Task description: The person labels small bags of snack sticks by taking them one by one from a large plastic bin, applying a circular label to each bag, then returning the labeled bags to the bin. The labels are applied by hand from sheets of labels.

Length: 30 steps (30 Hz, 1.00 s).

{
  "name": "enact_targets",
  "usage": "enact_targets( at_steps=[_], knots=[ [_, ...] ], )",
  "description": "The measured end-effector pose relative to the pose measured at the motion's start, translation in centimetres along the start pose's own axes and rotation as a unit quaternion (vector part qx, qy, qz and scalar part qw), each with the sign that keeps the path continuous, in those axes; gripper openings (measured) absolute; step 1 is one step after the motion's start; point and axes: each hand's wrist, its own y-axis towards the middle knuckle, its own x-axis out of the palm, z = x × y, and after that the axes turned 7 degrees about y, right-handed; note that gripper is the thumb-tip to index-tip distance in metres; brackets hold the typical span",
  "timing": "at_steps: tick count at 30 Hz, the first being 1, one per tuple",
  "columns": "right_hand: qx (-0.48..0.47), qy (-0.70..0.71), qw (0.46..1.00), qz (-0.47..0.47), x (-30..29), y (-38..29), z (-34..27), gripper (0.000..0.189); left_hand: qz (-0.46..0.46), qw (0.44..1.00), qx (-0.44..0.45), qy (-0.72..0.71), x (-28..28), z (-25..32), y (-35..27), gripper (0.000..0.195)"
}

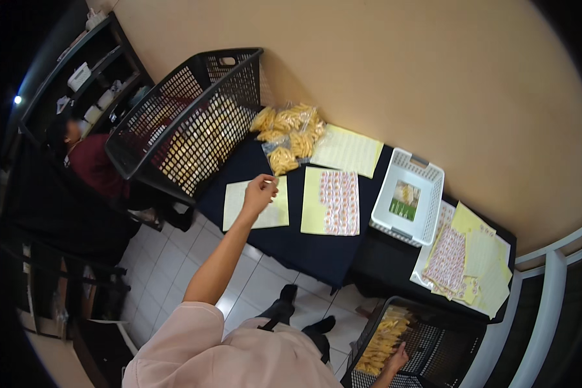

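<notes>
My left hand [260, 195] is raised over a yellow-edged sheet [235, 206] at the table's left, fingers curled; whether something small is between the fingertips cannot be made out. Just beyond it lie clear plastic bags of yellow stick-shaped snacks [291, 131]. To its right is a yellow sheet of printed stickers [340, 203], partly peeled along its left side. My right hand [397, 359] reaches low into a black plastic basket [429, 334], beside bagged yellow snacks [383, 339]. Its grip on a bag is too unclear to tell.
A tall black mesh crate [208, 136] full of bagged snacks stands at the left. A white plastic basket [388, 208] and scattered sticker sheets [470, 257] occupy the right. Another pale sheet [351, 150] lies near the wall. A seated person [94, 162] is behind the crate.
</notes>
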Motion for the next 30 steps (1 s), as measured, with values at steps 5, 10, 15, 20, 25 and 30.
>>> enact_targets(
  at_steps=[5,10,15,20,25,30],
  knots=[
    [-0.124,-0.061,0.990,0.021,1.0,-6.5,-2.2,0.062,0.062,0.976,-0.144,0.155,-3.0,-2.8,10.2,0.039],
    [-0.207,-0.019,0.973,0.101,1.1,-7.3,2.0,0.051,0.072,0.961,-0.184,0.194,-0.1,-1.1,14.6,0.070],
    [-0.073,0.087,0.992,0.054,3.6,-9.5,4.6,0.039,0.080,0.968,-0.190,0.145,-0.4,-1.8,17.3,0.059],
    [-0.143,0.038,0.989,0.015,8.2,-16.0,1.1,0.038,0.038,0.988,-0.083,-0.126,-3.0,-6.4,19.3,0.018],
    [-0.071,0.159,0.985,0.003,13.1,-20.0,-5.0,0.042,0.001,0.969,0.036,-0.246,-4.3,-0.9,13.8,0.017],
    [-0.188,0.112,0.953,-0.211,19.5,-25.3,-15.6,0.028,-0.057,0.917,0.147,-0.366,-8.9,3.9,8.9,0.021]
  ],
)
